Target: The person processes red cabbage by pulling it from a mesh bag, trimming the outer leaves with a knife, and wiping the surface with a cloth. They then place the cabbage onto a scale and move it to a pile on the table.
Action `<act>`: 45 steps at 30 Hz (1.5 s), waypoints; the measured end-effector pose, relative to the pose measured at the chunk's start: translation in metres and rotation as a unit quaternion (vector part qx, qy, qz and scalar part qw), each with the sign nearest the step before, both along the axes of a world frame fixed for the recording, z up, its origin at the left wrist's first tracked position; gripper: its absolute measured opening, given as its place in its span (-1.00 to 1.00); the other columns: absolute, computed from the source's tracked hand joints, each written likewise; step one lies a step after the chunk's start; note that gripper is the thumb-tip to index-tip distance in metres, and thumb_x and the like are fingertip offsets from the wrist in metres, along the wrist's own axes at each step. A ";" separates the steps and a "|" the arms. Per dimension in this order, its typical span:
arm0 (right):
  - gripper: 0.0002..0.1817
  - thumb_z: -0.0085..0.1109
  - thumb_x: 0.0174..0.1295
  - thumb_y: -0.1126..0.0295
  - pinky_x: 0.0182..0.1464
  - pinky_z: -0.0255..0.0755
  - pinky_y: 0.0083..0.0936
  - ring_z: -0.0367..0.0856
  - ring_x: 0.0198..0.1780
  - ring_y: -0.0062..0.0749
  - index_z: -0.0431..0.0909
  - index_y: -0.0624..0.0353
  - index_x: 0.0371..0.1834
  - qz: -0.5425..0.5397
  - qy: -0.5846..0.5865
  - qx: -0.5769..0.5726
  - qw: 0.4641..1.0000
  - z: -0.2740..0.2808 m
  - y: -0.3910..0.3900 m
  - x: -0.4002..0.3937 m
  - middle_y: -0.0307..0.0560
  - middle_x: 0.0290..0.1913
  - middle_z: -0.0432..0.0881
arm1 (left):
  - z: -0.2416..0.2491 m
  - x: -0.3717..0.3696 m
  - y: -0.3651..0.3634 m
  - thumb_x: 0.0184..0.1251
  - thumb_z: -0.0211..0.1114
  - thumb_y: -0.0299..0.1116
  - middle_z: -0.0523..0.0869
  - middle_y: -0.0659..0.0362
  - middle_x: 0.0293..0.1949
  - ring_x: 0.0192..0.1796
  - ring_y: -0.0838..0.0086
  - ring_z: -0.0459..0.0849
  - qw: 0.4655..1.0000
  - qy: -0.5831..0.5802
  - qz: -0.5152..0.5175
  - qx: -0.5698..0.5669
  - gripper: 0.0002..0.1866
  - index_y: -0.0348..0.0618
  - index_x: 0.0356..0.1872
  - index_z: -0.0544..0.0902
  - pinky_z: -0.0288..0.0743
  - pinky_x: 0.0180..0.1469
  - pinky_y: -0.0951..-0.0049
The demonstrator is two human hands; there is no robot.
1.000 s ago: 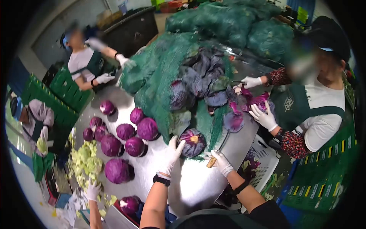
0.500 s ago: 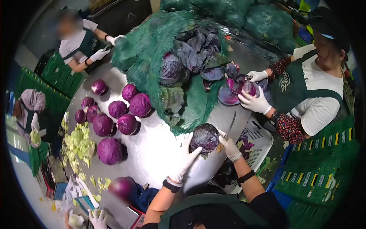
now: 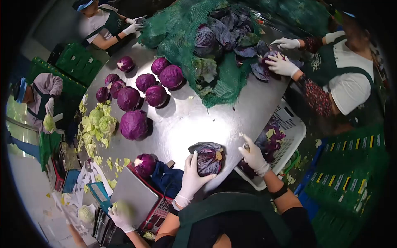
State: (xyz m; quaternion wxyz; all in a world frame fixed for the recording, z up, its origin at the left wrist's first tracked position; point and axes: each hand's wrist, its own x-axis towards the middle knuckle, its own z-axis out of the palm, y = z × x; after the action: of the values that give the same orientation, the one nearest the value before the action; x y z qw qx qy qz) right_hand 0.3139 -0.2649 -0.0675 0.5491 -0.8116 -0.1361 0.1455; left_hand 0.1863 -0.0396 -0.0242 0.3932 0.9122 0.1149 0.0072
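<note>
My left hand [image 3: 193,178] is closed round the left side of a dark red cabbage [image 3: 210,162], low over the near edge of the metal table [image 3: 182,120]. The cabbage's pale cut stem faces up and right, and a loose outer leaf [image 3: 204,145] stands out at its top. My right hand [image 3: 254,158] is apart from it, to the right, over the table edge, with its fingers bent round something small and greyish that is too small to name. Several peeled purple cabbages [image 3: 135,125] sit on the left of the table.
A green net [image 3: 223,84] of unpeeled cabbages lies at the back. A white crate [image 3: 295,124] with purple leaves stands right. A scale [image 3: 134,194] is at lower left, beside a co-worker's gloved hand [image 3: 120,217]. Another co-worker's hands [image 3: 283,64] handle a cabbage at upper right.
The view has shifted. My left hand and the cabbage have come nearer my body, and the cabbage has turned stem up. My right hand has moved away from it.
</note>
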 end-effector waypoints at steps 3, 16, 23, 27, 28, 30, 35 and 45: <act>-0.58 0.07 0.25 0.30 -0.09 0.47 -0.37 0.60 -0.13 -0.06 0.37 0.19 0.15 0.051 -0.074 -0.092 0.992 0.025 -0.002 -0.047 0.14 -0.10 0.57 | -0.007 -0.007 -0.008 -0.24 0.54 0.07 0.25 -0.25 0.24 0.29 -0.08 0.29 1.000 0.020 -0.006 0.016 0.11 -0.38 0.29 0.16 0.34 0.24 0.16; -0.87 -0.06 0.27 0.33 -0.47 0.43 -0.07 0.57 -0.50 0.09 0.35 0.16 -0.31 0.032 -0.120 -0.212 0.969 -0.013 0.030 -0.090 0.12 -0.55 0.54 | -0.014 0.005 -0.040 -0.20 0.50 0.10 0.30 -0.30 0.20 0.17 -0.11 0.40 0.988 -0.007 0.014 0.157 0.05 -0.43 0.23 0.22 0.44 0.10 0.12; -0.88 -0.06 0.24 0.36 -0.47 0.46 -0.08 0.59 -0.50 0.07 0.37 0.18 -0.31 0.072 -0.083 -0.240 0.965 -0.031 0.025 -0.078 0.14 -0.59 0.54 | -0.013 0.014 -0.044 -0.19 0.49 0.10 0.32 -0.31 0.18 0.17 -0.12 0.41 0.988 0.006 0.031 0.151 0.04 -0.46 0.21 0.22 0.44 0.10 0.12; -0.87 -0.08 0.22 0.38 -0.45 0.49 -0.08 0.61 -0.50 0.06 0.39 0.21 -0.30 0.105 -0.102 -0.237 0.960 -0.036 0.024 -0.057 0.17 -0.55 0.58 | -0.014 0.022 -0.049 -0.19 0.49 0.09 0.35 -0.25 0.17 0.13 -0.10 0.45 0.986 0.027 0.054 0.153 0.00 -0.45 0.18 0.25 0.48 0.03 0.11; -0.87 -0.09 0.22 0.38 -0.44 0.49 -0.08 0.63 -0.49 0.05 0.40 0.21 -0.29 0.123 -0.100 -0.248 0.956 -0.031 0.020 -0.052 0.18 -0.54 0.58 | -0.012 0.026 -0.052 -0.19 0.49 0.08 0.35 -0.24 0.17 0.12 -0.10 0.45 0.985 0.025 0.052 0.164 0.00 -0.45 0.17 0.25 0.49 0.00 0.10; -0.85 -0.08 0.22 0.38 -0.41 0.50 -0.06 0.65 -0.44 0.06 0.40 0.23 -0.26 0.176 -0.041 -0.288 0.941 -0.017 0.011 -0.050 0.21 -0.51 0.60 | -0.001 0.025 -0.066 -0.22 0.49 0.09 0.35 -0.22 0.17 0.10 -0.14 0.44 0.977 0.051 0.043 0.203 0.01 -0.44 0.17 0.25 0.51 -0.04 0.06; -0.69 -0.07 0.23 0.41 -0.50 0.50 -0.16 0.65 -0.53 -0.07 0.41 0.25 0.02 0.197 -0.100 -0.237 0.946 -0.103 0.020 -0.032 0.25 -0.35 0.61 | -0.012 0.009 -0.081 -0.23 0.53 0.03 0.31 -0.21 0.23 0.20 -0.20 0.35 0.966 0.019 0.065 0.248 0.05 -0.36 0.26 0.21 0.43 0.11 0.05; -0.45 -0.04 0.33 0.29 -0.33 0.54 -0.47 0.62 -0.43 -0.31 0.18 0.10 0.39 0.234 0.098 0.084 0.964 -0.006 0.034 -0.027 0.17 -0.08 0.57 | -0.031 -0.020 -0.024 0.00 0.48 -0.24 0.38 -0.15 0.15 0.17 0.21 0.46 0.948 -0.028 0.187 -0.256 -0.05 -0.41 0.30 0.05 0.36 0.22 0.34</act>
State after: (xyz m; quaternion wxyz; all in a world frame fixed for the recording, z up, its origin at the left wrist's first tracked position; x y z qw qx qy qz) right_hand 0.2870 -0.2310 -0.0739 0.5767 -0.6897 -0.2795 0.3371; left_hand 0.1658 -0.0633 -0.0554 0.6083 0.7421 0.2709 0.0764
